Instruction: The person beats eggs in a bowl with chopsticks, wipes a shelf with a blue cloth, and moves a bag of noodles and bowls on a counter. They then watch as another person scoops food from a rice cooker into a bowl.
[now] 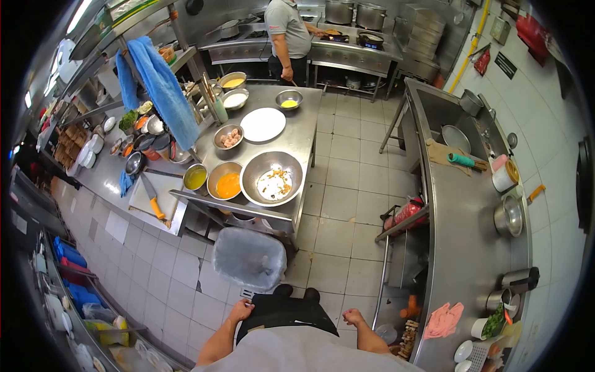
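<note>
At the upper left of the frame, the steel tabletop [301, 135] carries the prepared food, and a co-worker [288, 30] stands behind it by the stove. At lower centre, just in front of the person, there is the bin [222, 251] with a clear plastic liner, close to the tabletop's near edge. The nearest big vessel is the wide steel bowl [250, 172], beside this edge, with orange and pale bits inside. Behind it lies the white plate [263, 124]; to its left is the smaller bowl [212, 180] with orange liquid. On the cutting board [171, 191] rests the orange-handled knife [157, 208].

The left hand [242, 309] has curled fingers near the apron; I cannot tell if it grips something small. The right hand [354, 317] is well apart from it, loosely curled, and I see nothing held in it.

In my judgement, good work here asks for feet clear of the bin, two hands on opposite rims for any wide bowl, kept level, and the knife touched only by its handle.
</note>
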`<state>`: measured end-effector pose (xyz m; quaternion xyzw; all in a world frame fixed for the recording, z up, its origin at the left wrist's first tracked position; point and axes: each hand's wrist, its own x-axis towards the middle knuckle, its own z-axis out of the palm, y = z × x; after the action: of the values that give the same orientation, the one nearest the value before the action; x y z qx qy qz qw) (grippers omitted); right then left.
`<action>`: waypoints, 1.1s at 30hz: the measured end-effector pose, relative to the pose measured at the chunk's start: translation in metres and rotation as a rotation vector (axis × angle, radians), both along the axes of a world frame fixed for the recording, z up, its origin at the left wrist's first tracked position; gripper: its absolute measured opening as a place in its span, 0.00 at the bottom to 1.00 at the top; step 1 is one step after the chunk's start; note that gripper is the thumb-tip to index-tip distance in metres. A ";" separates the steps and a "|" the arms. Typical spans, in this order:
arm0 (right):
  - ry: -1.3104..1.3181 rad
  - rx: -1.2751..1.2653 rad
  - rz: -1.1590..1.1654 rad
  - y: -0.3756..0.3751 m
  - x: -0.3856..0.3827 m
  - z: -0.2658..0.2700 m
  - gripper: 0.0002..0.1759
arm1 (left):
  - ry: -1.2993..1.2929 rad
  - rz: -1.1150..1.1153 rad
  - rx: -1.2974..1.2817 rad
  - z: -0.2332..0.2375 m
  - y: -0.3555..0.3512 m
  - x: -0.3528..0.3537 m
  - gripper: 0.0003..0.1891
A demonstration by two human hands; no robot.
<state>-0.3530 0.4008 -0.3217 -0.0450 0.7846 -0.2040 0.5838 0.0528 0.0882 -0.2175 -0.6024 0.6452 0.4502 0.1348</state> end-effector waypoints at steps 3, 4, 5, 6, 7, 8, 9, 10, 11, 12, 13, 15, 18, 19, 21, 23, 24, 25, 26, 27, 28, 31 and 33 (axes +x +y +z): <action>0.004 -0.020 0.058 -0.005 -0.014 -0.004 0.09 | -0.018 -0.003 0.012 0.022 0.031 -0.011 0.24; 0.001 -0.037 0.061 -0.012 -0.018 -0.008 0.08 | -0.020 -0.007 0.011 0.024 0.041 -0.008 0.24; -0.004 -0.055 0.063 -0.017 -0.021 -0.011 0.08 | -0.011 -0.008 -0.003 0.019 0.048 -0.002 0.24; 0.015 -0.033 0.138 -0.026 -0.025 -0.007 0.08 | -0.003 -0.010 -0.016 0.012 0.056 0.007 0.24; 0.034 -0.011 0.210 -0.038 -0.030 -0.003 0.09 | 0.005 -0.015 -0.030 0.009 0.064 0.018 0.23; 0.055 0.010 0.279 -0.046 -0.032 0.003 0.09 | 0.003 0.054 -0.015 0.005 0.069 0.028 0.23; 0.061 -0.002 0.287 -0.054 -0.033 0.003 0.09 | 0.005 0.122 -0.001 0.003 0.073 0.037 0.23; 0.072 -0.014 0.294 -0.064 -0.035 -0.003 0.09 | 0.010 0.188 0.013 0.000 0.077 0.045 0.23; 0.084 -0.028 0.300 -0.072 -0.037 -0.007 0.09 | 0.014 0.235 0.039 -0.004 0.080 0.054 0.22; 0.100 -0.044 0.311 -0.083 -0.037 -0.004 0.09 | 0.019 0.280 0.064 -0.008 0.083 0.065 0.22; 0.116 -0.061 0.321 -0.096 -0.034 -0.001 0.09 | 0.023 0.323 0.090 -0.014 0.086 0.073 0.22; 0.147 -0.089 0.345 -0.116 -0.026 0.012 0.09 | -0.024 0.308 0.084 -0.026 0.095 0.090 0.22; 0.187 -0.108 0.404 -0.149 0.003 0.027 0.10 | 0.008 0.321 0.091 -0.029 0.092 0.116 0.22; 0.193 -0.091 0.431 -0.158 0.012 0.027 0.11 | 0.034 0.330 0.098 -0.027 0.091 0.124 0.22; 0.192 -0.057 0.502 -0.173 0.042 0.030 0.12 | 0.106 0.417 0.103 -0.024 0.090 0.143 0.22; 0.182 -0.024 0.587 -0.188 0.080 0.033 0.12 | 0.171 0.481 0.096 -0.023 0.080 0.169 0.22; 0.171 -0.056 0.593 -0.199 0.102 0.035 0.12 | 0.196 0.502 0.082 -0.038 0.079 0.187 0.22; 0.160 -0.086 0.599 -0.207 0.127 0.035 0.13 | 0.220 0.521 0.070 -0.052 0.079 0.206 0.22; 0.147 -0.113 0.605 -0.213 0.152 0.034 0.14 | 0.250 0.548 0.074 -0.063 0.079 0.225 0.22; 0.145 -0.125 0.656 -0.222 0.174 0.025 0.13 | 0.241 0.613 0.110 -0.072 0.078 0.245 0.21; 0.142 -0.134 0.708 -0.233 0.195 0.017 0.13 | 0.229 0.680 0.147 -0.078 0.077 0.264 0.21; 0.360 -0.384 1.057 -0.260 0.245 0.005 0.15 | 0.222 0.845 0.229 -0.072 0.070 0.309 0.19; 0.376 -0.461 1.015 -0.277 0.261 -0.002 0.14 | 0.217 0.896 0.228 -0.057 0.063 0.337 0.17</action>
<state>-0.0921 0.1234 -0.3232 -0.5762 0.6903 -0.0527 0.4344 0.3895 0.1511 -0.2747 -0.7523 0.2787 0.5922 -0.0756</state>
